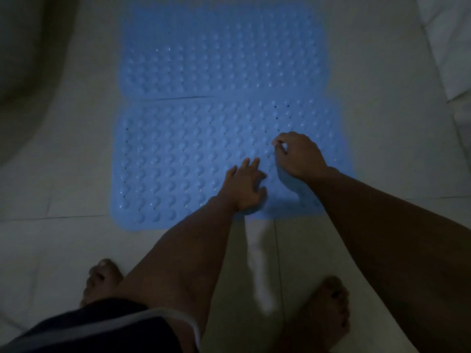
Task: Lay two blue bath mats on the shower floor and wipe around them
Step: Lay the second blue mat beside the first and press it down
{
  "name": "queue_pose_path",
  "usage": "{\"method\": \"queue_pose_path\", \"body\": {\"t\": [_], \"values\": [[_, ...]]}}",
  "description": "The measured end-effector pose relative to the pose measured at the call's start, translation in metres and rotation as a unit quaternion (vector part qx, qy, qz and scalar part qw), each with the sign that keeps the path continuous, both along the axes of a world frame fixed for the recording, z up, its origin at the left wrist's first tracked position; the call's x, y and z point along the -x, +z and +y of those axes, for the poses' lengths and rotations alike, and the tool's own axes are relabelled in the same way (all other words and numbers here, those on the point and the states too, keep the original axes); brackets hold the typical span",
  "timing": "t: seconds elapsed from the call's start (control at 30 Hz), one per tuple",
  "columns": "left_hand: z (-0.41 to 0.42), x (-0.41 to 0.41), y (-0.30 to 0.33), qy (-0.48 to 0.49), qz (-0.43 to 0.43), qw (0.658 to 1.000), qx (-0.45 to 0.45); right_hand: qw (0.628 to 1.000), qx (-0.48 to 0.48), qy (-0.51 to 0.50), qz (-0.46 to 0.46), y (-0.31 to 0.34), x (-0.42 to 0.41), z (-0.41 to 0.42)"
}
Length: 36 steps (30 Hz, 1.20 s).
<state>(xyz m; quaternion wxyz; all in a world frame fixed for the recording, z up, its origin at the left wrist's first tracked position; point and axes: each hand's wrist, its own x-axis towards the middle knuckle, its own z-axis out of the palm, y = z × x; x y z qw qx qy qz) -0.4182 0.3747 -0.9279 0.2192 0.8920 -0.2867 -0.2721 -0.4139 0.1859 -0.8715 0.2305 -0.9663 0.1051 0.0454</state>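
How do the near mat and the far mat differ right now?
Both hands are on the near mat: the left hand lies spread on it and the right hand has curled fingers at its surface. The far mat is untouched. The near mat reaches further right than the far mat. Both are blue, bumpy, and flat on the tiled floor, edges meeting.

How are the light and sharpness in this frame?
Head view: dim overall, corners darkest; the two blue studded bath mats are brightest, the far one soft; left hand slightly smeared, right hand clearer; wide-angle bending at edges.
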Motion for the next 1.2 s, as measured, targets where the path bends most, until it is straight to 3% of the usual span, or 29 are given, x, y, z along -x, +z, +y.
{"method": "queue_pose_path", "body": {"t": [0.1,0.33,0.53,0.77,0.97,1.1,1.2], "values": [[0.029,-0.018,0.02,0.101,-0.094,0.987,0.078,0.997,-0.015,-0.008,0.07,0.018,-0.009,0.026],[0.101,-0.032,0.018,0.152,-0.213,0.965,-0.008,0.993,0.047,0.06,0.087,-0.044,0.022,0.129],[0.139,-0.033,0.002,0.158,-0.225,0.961,-0.019,0.989,0.135,0.062,0.014,-0.091,0.05,0.165],[0.163,-0.025,-0.01,0.158,-0.219,0.963,-0.023,0.987,0.149,0.055,-0.022,-0.099,0.053,0.17],[0.158,-0.021,-0.003,0.164,-0.211,0.963,-0.022,0.991,0.106,0.056,0.06,-0.091,0.043,0.171],[0.152,-0.024,0.008,0.162,-0.214,0.963,-0.022,0.98,0.06,0.054,0.182,-0.064,0.02,0.169],[0.143,-0.023,0.014,0.162,-0.219,0.962,-0.031,0.974,0.019,0.055,0.217,-0.032,-0.015,0.153]]}}
